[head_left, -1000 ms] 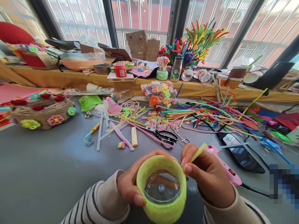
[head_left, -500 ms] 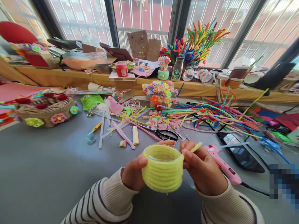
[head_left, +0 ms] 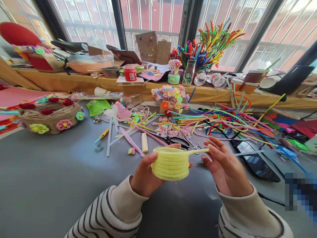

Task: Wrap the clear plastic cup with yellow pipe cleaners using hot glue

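Note:
My left hand [head_left: 150, 172] is closed around the side of a small round clear-rimmed container wrapped in rows of fuzzy yellow pipe cleaner [head_left: 170, 168]. Its mouth faces up, tilted a little toward me. From the upper right of the wrapping, a loose yellow pipe cleaner end [head_left: 198, 151] stretches out almost straight. The thumb and a finger of my right hand [head_left: 226, 168] pinch the tip of that end, while the other fingers are raised and loosely spread. Behind my right hand a pink glue gun is mostly hidden.
Black-handled scissors [head_left: 177, 141] and a yellow stick-like piece [head_left: 144, 142] lie just beyond my hands. A phone [head_left: 255, 162] rests at the right, near a heap of coloured pipe cleaners [head_left: 223, 122]. A woven basket with flowers [head_left: 52, 119] stands at the left.
My right hand has moved right and away from the container, drawing the yellow end out straighter. My left hand has raised the container slightly and tipped it.

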`<control>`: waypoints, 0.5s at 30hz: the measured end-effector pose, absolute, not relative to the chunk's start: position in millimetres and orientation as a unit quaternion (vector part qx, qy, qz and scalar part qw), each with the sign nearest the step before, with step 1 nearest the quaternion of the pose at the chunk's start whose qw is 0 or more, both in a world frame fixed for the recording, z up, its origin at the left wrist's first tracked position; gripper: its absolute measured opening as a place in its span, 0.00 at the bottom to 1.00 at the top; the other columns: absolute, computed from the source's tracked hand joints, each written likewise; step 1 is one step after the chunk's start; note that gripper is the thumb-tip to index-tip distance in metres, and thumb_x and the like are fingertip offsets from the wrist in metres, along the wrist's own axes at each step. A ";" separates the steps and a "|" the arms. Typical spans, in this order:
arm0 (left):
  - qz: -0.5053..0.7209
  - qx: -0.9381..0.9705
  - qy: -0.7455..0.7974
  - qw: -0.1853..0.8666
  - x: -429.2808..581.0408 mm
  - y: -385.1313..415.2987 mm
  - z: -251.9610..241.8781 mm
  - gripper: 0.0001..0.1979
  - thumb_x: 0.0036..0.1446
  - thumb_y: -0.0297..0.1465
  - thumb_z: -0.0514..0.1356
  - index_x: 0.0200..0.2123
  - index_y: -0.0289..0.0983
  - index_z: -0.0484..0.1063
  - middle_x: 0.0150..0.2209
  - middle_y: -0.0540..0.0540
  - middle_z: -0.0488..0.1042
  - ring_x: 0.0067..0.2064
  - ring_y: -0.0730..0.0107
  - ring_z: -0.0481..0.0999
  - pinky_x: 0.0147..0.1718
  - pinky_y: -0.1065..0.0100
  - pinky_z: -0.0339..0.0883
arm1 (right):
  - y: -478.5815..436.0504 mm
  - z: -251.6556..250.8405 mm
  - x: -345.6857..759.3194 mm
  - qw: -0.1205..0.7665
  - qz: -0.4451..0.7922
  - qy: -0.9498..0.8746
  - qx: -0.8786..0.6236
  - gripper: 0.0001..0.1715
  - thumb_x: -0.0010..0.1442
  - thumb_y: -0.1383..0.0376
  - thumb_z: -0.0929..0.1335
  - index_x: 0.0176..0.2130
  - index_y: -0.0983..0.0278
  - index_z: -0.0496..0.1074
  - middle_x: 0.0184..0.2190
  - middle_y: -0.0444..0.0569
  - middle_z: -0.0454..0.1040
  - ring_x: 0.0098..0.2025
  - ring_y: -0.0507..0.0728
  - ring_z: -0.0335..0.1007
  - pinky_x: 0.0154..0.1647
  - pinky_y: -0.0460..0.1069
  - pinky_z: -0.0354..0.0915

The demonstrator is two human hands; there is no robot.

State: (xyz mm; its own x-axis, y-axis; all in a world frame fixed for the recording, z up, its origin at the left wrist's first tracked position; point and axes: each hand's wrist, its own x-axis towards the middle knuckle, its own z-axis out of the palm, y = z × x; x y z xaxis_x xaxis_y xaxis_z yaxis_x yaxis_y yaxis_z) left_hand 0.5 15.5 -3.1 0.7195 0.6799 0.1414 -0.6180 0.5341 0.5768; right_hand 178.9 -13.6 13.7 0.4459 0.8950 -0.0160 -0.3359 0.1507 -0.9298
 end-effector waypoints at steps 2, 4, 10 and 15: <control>0.372 0.310 0.053 0.873 0.6 15.4 -4.0 0.25 0.49 0.40 0.59 0.50 0.33 0.70 0.47 0.42 0.76 0.49 0.51 0.74 0.43 0.62 0.68 | -15.1 11.0 183.5 0.714 0.285 -0.378 -0.516 0.28 0.39 0.57 0.75 0.41 0.59 0.70 0.39 0.46 0.69 0.38 0.53 0.65 0.34 0.47 0.64; 0.371 0.312 0.055 0.873 0.3 15.1 -4.6 0.25 0.49 0.40 0.58 0.49 0.34 0.70 0.47 0.42 0.76 0.49 0.51 0.74 0.43 0.62 0.68 | -19.0 9.4 186.2 0.676 0.149 -0.521 -0.500 0.20 0.49 0.60 0.72 0.43 0.57 0.70 0.42 0.47 0.68 0.45 0.55 0.64 0.43 0.50 0.63; 0.364 0.315 0.046 0.875 0.5 13.8 -6.0 0.22 0.52 0.39 0.57 0.48 0.36 0.71 0.44 0.43 0.77 0.44 0.55 0.77 0.43 0.61 0.66 | -29.8 17.0 176.5 0.510 -0.030 -0.766 -0.391 0.22 0.54 0.55 0.68 0.47 0.62 0.67 0.45 0.51 0.68 0.49 0.58 0.62 0.54 0.57 0.57; 0.374 0.311 0.051 0.872 0.9 13.2 -10.1 0.20 0.53 0.38 0.56 0.48 0.36 0.71 0.44 0.43 0.78 0.44 0.58 0.76 0.43 0.61 0.66 | -31.4 19.7 167.5 0.469 -0.104 -0.788 -0.386 0.28 0.52 0.53 0.70 0.48 0.63 0.66 0.47 0.53 0.66 0.51 0.63 0.59 0.56 0.63 0.51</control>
State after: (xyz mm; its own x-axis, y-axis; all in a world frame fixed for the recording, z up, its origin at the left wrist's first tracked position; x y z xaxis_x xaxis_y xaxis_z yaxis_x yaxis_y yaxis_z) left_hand 0.9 13.2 -10.1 0.7155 0.6837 0.1432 -0.6200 0.5270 0.5813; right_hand 167.5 -31.4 19.7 -0.2628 0.5102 0.8189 0.7050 0.6810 -0.1981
